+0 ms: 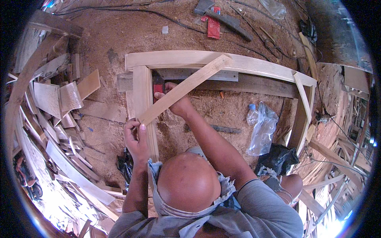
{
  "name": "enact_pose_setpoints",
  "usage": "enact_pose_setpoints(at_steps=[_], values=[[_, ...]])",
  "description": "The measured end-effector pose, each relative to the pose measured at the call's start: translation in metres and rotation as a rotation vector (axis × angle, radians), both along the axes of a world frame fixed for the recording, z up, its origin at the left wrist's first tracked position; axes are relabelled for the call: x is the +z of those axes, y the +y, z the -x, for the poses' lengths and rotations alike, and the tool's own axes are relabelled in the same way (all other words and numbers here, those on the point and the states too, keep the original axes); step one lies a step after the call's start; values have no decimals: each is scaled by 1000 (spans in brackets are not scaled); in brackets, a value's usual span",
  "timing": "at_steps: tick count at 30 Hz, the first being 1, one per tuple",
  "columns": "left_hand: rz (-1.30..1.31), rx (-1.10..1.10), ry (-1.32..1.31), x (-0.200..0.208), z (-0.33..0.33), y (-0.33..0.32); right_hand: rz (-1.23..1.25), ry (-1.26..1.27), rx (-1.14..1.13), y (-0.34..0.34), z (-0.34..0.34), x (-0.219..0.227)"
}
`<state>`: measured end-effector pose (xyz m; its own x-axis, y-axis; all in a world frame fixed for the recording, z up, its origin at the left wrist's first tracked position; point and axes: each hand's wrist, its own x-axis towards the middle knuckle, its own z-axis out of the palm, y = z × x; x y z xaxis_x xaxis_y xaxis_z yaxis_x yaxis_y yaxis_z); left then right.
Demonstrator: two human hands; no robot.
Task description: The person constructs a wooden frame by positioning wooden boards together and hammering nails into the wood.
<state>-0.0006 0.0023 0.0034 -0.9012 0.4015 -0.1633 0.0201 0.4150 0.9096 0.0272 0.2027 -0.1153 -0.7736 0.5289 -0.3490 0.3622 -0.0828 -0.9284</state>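
Note:
A pale wooden frame [139,85] lies over the sawdust-covered ground, with a long rail [174,58] along its far side. A loose wooden strip [186,88] runs diagonally across its far left corner. My left hand [137,137] is closed on the strip's lower end, where it crosses the left upright. Inside that corner sits a carpenter's square [158,88] with a red-and-black stock; its metal blade [214,75] lies along the far rail, partly under the strip. My right hand [178,104] reaches beneath the strip, its fingers closed around the red stock.
A shorter brace [303,96] spans the frame's far right corner. Inside the frame are a clear plastic bag [262,133], a blue-capped bottle [252,115] and a dark stick [224,129]. Wood offcuts [49,97] pile up at left. Black cables [174,20] cross the ground beyond.

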Motion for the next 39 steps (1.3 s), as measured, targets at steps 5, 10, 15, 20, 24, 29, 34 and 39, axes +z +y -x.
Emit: enact_pose_setpoints(at_steps=[5, 10, 15, 20, 24, 29, 34, 39], values=[[24, 9, 17, -2, 1, -7, 47, -30, 52, 2, 3, 8], [-47, 59, -51, -3, -3, 2, 1, 8, 37, 7, -1, -2], [-2, 62, -23, -7, 1, -5, 84, -11, 37, 3, 1, 12], [41, 74, -49, 5, -1, 2, -11, -53, 41, 7, -2, 13], [74, 52, -15, 6, 0, 0, 141, -27, 44, 7, 0, 12], [55, 24, 23, 2, 1, -2, 123, -17, 43, 5, 0, 7], [102, 33, 5, 5, 1, -3, 63, -27, 55, 9, -1, 12], [-77, 169, -204, 1, -1, -16, 27, -47, 104, 12, 0, 10]])
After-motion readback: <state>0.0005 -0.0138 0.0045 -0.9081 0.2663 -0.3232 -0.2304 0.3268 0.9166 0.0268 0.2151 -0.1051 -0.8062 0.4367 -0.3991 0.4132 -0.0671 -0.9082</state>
